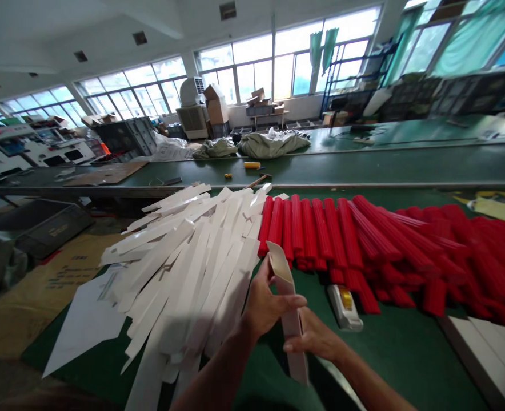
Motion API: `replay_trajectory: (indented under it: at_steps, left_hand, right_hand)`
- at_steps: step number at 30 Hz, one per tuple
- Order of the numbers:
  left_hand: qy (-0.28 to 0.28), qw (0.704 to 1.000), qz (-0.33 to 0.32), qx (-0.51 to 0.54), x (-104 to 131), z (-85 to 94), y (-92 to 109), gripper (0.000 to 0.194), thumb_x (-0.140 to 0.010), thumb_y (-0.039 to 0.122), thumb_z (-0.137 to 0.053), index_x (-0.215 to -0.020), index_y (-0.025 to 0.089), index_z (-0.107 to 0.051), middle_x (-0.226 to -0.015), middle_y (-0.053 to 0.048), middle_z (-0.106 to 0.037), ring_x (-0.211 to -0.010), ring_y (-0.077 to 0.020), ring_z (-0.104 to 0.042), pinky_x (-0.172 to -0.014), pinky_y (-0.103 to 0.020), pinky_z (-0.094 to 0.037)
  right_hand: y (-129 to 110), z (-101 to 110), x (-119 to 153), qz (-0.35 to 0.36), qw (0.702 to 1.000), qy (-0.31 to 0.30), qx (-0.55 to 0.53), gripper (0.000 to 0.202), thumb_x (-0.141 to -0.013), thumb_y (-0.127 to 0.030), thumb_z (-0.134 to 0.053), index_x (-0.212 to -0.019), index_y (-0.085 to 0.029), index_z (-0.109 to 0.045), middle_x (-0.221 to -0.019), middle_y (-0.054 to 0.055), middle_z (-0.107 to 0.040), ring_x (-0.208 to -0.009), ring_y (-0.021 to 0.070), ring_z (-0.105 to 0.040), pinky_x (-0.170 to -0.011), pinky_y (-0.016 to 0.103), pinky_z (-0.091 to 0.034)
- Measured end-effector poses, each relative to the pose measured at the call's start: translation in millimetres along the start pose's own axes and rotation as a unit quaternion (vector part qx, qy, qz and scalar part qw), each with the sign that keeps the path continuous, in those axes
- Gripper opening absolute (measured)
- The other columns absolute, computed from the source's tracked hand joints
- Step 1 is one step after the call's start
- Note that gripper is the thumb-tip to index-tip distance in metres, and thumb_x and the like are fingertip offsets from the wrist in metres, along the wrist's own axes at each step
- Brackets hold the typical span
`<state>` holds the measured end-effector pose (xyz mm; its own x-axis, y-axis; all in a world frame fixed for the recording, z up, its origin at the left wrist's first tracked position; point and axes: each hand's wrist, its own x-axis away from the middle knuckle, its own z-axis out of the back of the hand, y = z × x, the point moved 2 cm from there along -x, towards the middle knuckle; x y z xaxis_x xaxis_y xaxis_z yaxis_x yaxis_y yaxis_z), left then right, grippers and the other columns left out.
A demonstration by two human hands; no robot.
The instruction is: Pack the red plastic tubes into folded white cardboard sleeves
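A long, narrow white cardboard box (294, 337) is held upright and slightly tilted between my two hands, its upper end open with a flap sticking up. My left hand (266, 302) wraps around its upper part, thumb across the front. Lower down, my right hand (315, 335) grips the box from the right side. To the left lies a large heap of flat white cartons (196, 268). Beyond and to the right of my hands, red ribbed tubes (308, 231) are piled in bundles. A white tape dispenser (344, 308) with yellow tape sits just right of my hands.
White boxes (488, 354) lie at the right edge of the green table (389, 354). A white sheet (87, 319) pokes out at left. Across the table stand a hammer (257, 181), a yellow roll (252, 165) and grey-green cloth (273, 145). A dark crate (38, 225) is at left.
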<state>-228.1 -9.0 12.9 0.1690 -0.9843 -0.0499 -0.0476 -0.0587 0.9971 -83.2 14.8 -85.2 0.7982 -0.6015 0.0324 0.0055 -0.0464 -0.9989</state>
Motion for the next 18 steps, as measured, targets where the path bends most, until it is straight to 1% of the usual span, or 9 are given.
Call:
replay_trajectory:
  at_steps: [4, 7, 9, 11, 12, 13, 15, 16, 18]
  left_hand:
    - [0.009, 0.999, -0.037, -0.005, -7, -13.6, 6, 0.062, -0.061, 0.035, -0.086, -0.113, 0.018, -0.057, -0.091, -0.001, -0.065, -0.077, -0.0135, -0.058, -0.065, -0.021, -0.047]
    - [0.052, 0.993, -0.069, -0.076, -6, -13.0, 10, 0.057, -0.059, 0.026, -0.085, -0.109, 0.017, -0.059, -0.088, -0.001, -0.066, -0.076, -0.0147, -0.06, -0.066, -0.023, -0.05]
    - [0.087, 0.984, -0.098, -0.122, -5, -10.2, 9, 0.061, -0.059, 0.025, -0.084, -0.113, 0.017, -0.057, -0.093, -0.003, -0.067, -0.079, -0.0168, -0.063, -0.068, -0.025, -0.053]
    - [0.116, 0.975, -0.118, -0.145, -5, -6.2, 3, 0.064, -0.062, 0.028, -0.083, -0.119, 0.018, -0.055, -0.097, -0.005, -0.068, -0.082, -0.0185, -0.065, -0.071, -0.028, -0.055]
    - [0.127, 0.973, -0.123, -0.15, -5, -3.9, -2, 0.065, -0.064, 0.03, -0.082, -0.121, 0.018, -0.053, -0.099, -0.006, -0.068, -0.083, -0.0191, -0.066, -0.072, -0.028, -0.056]
    - [0.137, 0.971, -0.126, -0.152, -6, -1.8, -7, 0.065, -0.066, 0.031, -0.081, -0.122, 0.017, -0.052, -0.101, -0.007, -0.068, -0.085, -0.0198, -0.066, -0.072, -0.029, -0.056]
    - [0.151, 0.968, -0.132, -0.152, -8, 1.4, -18, 0.066, -0.067, 0.032, -0.08, -0.124, 0.017, -0.051, -0.105, -0.009, -0.068, -0.088, -0.0212, -0.067, -0.074, -0.031, -0.057]
    - [0.159, 0.966, -0.138, -0.153, -9, 2.5, -22, 0.067, -0.068, 0.032, -0.08, -0.125, 0.017, -0.05, -0.107, -0.01, -0.067, -0.09, -0.022, -0.068, -0.075, -0.032, -0.058]
    - [0.167, 0.962, -0.148, -0.156, -9, 3.4, -29, 0.068, -0.068, 0.032, -0.08, -0.127, 0.017, -0.048, -0.111, -0.011, -0.066, -0.094, -0.0233, -0.068, -0.076, -0.033, -0.058]
  right_hand:
    - [5, -5, -10, -0.007, 1.0, -0.012, -0.015, 0.08, -0.061, -0.057, -0.08, -0.124, -0.013, -0.058, -0.105, 0.009, -0.065, -0.098, 0.0269, -0.059, -0.089, 0.042, -0.05]
    - [-4, 4, -18, -0.012, 0.999, -0.038, 0.004, 0.081, -0.058, -0.058, -0.081, -0.122, -0.013, -0.06, -0.106, 0.01, -0.065, -0.101, 0.0285, -0.059, -0.092, 0.043, -0.049]
    - [-12, 20, -22, -0.011, 0.998, -0.042, 0.051, 0.084, -0.054, -0.054, -0.084, -0.123, -0.013, -0.06, -0.109, 0.01, -0.065, -0.105, 0.0301, -0.059, -0.096, 0.044, -0.047]
    - [-17, 43, -27, -0.023, 0.994, 0.004, 0.105, 0.075, -0.065, -0.053, -0.077, -0.126, -0.013, -0.058, -0.107, 0.011, -0.066, -0.102, 0.0287, -0.061, -0.095, 0.044, -0.048]
    - [-18, 57, -30, -0.033, 0.987, 0.06, 0.144, 0.067, -0.075, -0.051, -0.068, -0.128, -0.013, -0.056, -0.107, 0.011, -0.066, -0.099, 0.0272, -0.062, -0.093, 0.043, -0.05]
    - [-19, 71, -35, -0.04, 0.97, 0.13, 0.201, 0.059, -0.083, -0.046, -0.058, -0.132, -0.013, -0.053, -0.109, 0.013, -0.066, -0.099, 0.0266, -0.062, -0.092, 0.044, -0.05]
    - [-21, 95, -47, -0.031, 0.894, 0.247, 0.372, 0.057, -0.086, -0.031, -0.052, -0.14, -0.013, -0.045, -0.127, 0.017, -0.059, -0.112, 0.0299, -0.057, -0.099, 0.049, -0.044]
    - [-22, 103, -56, -0.018, 0.841, 0.268, 0.469, 0.063, -0.083, -0.023, -0.053, -0.144, -0.015, -0.041, -0.14, 0.017, -0.05, -0.123, 0.0328, -0.05, -0.104, 0.053, -0.038]
    - [-21, 112, -78, -0.001, 0.749, 0.232, 0.621, 0.075, -0.077, -0.009, -0.053, -0.148, -0.021, -0.036, -0.157, 0.012, -0.027, -0.139, 0.038, -0.029, -0.111, 0.061, -0.023]
